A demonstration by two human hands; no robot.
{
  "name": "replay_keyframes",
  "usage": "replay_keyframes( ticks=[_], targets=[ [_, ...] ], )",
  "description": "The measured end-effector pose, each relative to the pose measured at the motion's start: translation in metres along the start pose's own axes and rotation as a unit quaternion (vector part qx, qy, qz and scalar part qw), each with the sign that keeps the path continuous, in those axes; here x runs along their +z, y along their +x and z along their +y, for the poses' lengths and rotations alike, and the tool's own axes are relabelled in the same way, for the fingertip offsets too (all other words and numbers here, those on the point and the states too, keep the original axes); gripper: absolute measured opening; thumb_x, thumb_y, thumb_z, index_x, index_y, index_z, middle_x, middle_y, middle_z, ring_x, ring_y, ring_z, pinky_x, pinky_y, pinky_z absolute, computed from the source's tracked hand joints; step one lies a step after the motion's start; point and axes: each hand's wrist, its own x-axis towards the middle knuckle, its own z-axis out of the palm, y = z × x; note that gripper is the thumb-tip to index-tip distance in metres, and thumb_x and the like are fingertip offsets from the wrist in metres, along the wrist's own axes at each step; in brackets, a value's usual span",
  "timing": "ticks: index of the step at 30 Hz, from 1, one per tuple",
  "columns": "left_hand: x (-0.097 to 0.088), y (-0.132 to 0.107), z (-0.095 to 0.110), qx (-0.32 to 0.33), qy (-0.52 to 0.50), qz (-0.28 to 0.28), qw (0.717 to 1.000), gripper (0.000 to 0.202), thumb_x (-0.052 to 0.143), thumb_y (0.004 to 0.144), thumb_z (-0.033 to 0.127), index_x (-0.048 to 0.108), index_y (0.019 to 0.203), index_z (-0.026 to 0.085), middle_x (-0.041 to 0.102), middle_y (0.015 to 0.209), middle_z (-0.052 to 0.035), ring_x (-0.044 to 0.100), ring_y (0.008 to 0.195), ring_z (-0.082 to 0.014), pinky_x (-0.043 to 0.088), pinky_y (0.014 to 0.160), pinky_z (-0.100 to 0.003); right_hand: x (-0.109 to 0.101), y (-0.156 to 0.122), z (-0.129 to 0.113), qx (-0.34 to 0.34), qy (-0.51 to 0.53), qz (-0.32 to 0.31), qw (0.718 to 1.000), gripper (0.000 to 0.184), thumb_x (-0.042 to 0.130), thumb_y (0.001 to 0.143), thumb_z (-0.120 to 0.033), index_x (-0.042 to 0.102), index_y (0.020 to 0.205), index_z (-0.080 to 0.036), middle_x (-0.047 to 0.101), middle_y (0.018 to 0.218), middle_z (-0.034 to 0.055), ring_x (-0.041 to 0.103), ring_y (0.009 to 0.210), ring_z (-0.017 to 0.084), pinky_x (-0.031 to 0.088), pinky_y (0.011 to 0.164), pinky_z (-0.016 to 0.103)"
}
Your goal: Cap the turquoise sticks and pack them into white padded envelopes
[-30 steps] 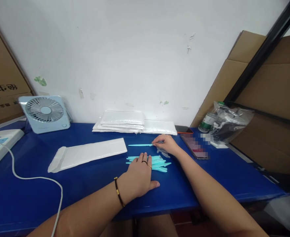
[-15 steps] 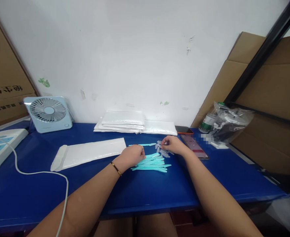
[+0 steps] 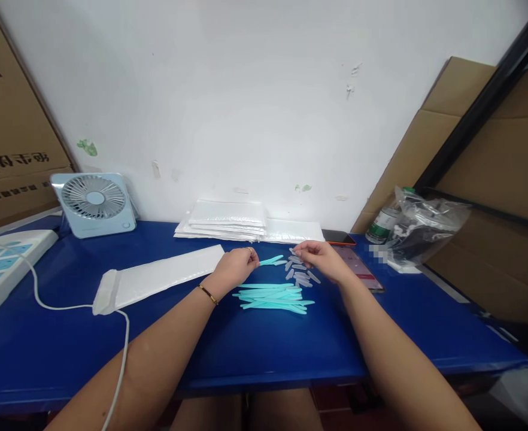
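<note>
My left hand (image 3: pixel 238 265) is closed in a pinch on a turquoise eyebrow razor (image 3: pixel 270 261), whose tip points right; a second slim turquoise tip shows beside it. Below lies a loose pile of similar turquoise eyebrow razors (image 3: pixel 273 297) on the blue table. To the right, several small translucent caps (image 3: pixel 300 276) are scattered on the tabletop. Above these caps, my right hand (image 3: pixel 321 258) has thumb and forefinger pinched together, with what looks like a translucent cap (image 3: pixel 293 251) at the fingertips.
A white bubble mailer (image 3: pixel 160 276) lies left of my left hand. Stacked mailers (image 3: pixel 225 218) rest against the wall. Phones (image 3: pixel 358 269) lie at right, near a bottle (image 3: pixel 383 224) and clear plastic bag (image 3: pixel 425 230). A fan (image 3: pixel 96 203), power strip (image 3: pixel 8 263) and white cable (image 3: pixel 124 341) are left.
My left hand has lifted off the turquoise pile and moved up to the razor lying above it, which it now grips. My right hand has shifted slightly upward over the caps.
</note>
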Motion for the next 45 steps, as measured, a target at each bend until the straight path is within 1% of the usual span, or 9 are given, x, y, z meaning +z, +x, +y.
replay_keyframes(
  ticks=[4, 8, 15, 23, 29, 33, 35, 42, 45],
  targets=[
    [-0.001, 0.001, -0.001, 0.012, -0.004, 0.006, 1.000, 0.017, 0.048, 0.082, 0.030, 0.062, 0.082, 0.021, 0.067, 0.083, -0.0019, 0.058, 0.071, -0.0161, 0.038, 0.058, -0.024, 0.005, -0.001, -0.003, 0.047, 0.110, 0.010, 0.993, 0.035, 0.076, 0.063, -0.036, 0.068, 0.087, -0.013, 0.064, 0.063, 0.0023, 0.057, 0.054, 0.011, 0.046, 0.054, 0.025],
    [0.000, 0.002, -0.002, 0.021, -0.007, 0.004, 1.000, 0.015, 0.049, 0.082, 0.029, 0.062, 0.083, 0.021, 0.066, 0.082, -0.0015, 0.057, 0.070, -0.0149, 0.037, 0.058, -0.023, 0.011, 0.001, -0.002, 0.053, 0.164, 0.002, 0.985, 0.030, 0.074, 0.067, -0.038, 0.067, 0.081, -0.013, 0.065, 0.063, 0.0021, 0.058, 0.049, 0.009, 0.047, 0.050, 0.023],
    [0.002, 0.004, -0.003, 0.033, -0.019, 0.004, 0.999, 0.015, 0.050, 0.082, 0.031, 0.060, 0.083, 0.021, 0.064, 0.077, -0.0006, 0.058, 0.070, -0.0149, 0.037, 0.056, -0.022, 0.023, 0.003, 0.001, 0.039, 0.173, -0.021, 0.984, 0.027, 0.072, 0.070, -0.038, 0.064, 0.080, -0.014, 0.065, 0.064, 0.0009, 0.059, 0.050, 0.010, 0.048, 0.051, 0.023],
    [-0.001, 0.004, -0.001, 0.021, -0.006, 0.009, 1.000, 0.016, 0.050, 0.082, 0.032, 0.060, 0.083, 0.020, 0.065, 0.078, -0.0010, 0.058, 0.070, -0.0152, 0.036, 0.056, -0.023, 0.021, 0.003, -0.002, 0.011, 0.172, 0.015, 0.985, 0.027, 0.072, 0.069, -0.039, 0.063, 0.077, -0.015, 0.064, 0.063, 0.0007, 0.057, 0.047, 0.010, 0.046, 0.048, 0.024],
    [-0.001, 0.005, -0.002, 0.035, -0.014, 0.013, 0.999, 0.018, 0.049, 0.082, 0.034, 0.061, 0.084, 0.021, 0.065, 0.078, -0.0008, 0.057, 0.071, -0.0153, 0.037, 0.056, -0.023, 0.027, 0.003, -0.002, 0.019, 0.161, -0.008, 0.987, 0.028, 0.071, 0.070, -0.039, 0.062, 0.078, -0.014, 0.064, 0.063, 0.0015, 0.057, 0.048, 0.010, 0.048, 0.050, 0.025],
    [-0.003, 0.005, -0.003, 0.028, -0.007, 0.019, 0.999, 0.016, 0.049, 0.081, 0.033, 0.061, 0.083, 0.021, 0.065, 0.078, -0.0008, 0.057, 0.071, -0.0155, 0.036, 0.057, -0.023, 0.020, 0.002, -0.003, 0.006, 0.155, 0.034, 0.987, 0.028, 0.070, 0.070, -0.040, 0.062, 0.077, -0.015, 0.062, 0.062, 0.0005, 0.054, 0.046, 0.009, 0.046, 0.047, 0.023],
    [-0.003, 0.005, -0.003, 0.026, -0.004, 0.017, 1.000, 0.016, 0.050, 0.081, 0.032, 0.061, 0.083, 0.021, 0.065, 0.078, -0.0007, 0.057, 0.071, -0.0156, 0.036, 0.057, -0.024, 0.020, 0.001, -0.004, 0.004, 0.155, 0.041, 0.987, 0.029, 0.070, 0.069, -0.041, 0.062, 0.077, -0.015, 0.062, 0.062, 0.0004, 0.054, 0.046, 0.009, 0.045, 0.047, 0.023],
    [0.001, 0.006, -0.002, 0.042, -0.015, 0.013, 0.999, 0.016, 0.051, 0.082, 0.033, 0.061, 0.085, 0.022, 0.065, 0.078, 0.0005, 0.057, 0.070, -0.0150, 0.036, 0.058, -0.023, 0.033, 0.001, -0.006, 0.010, 0.166, -0.013, 0.986, 0.027, 0.070, 0.071, -0.041, 0.063, 0.079, -0.016, 0.064, 0.067, 0.0011, 0.059, 0.053, 0.012, 0.048, 0.052, 0.026],
    [0.000, 0.006, -0.004, 0.045, -0.013, 0.018, 0.999, 0.015, 0.051, 0.082, 0.033, 0.061, 0.084, 0.022, 0.065, 0.077, 0.0008, 0.057, 0.070, -0.0149, 0.036, 0.058, -0.023, 0.026, 0.002, -0.005, 0.005, 0.166, 0.017, 0.986, 0.024, 0.069, 0.071, -0.038, 0.062, 0.077, -0.016, 0.062, 0.063, -0.0002, 0.056, 0.048, 0.010, 0.044, 0.048, 0.023]
  ],
)
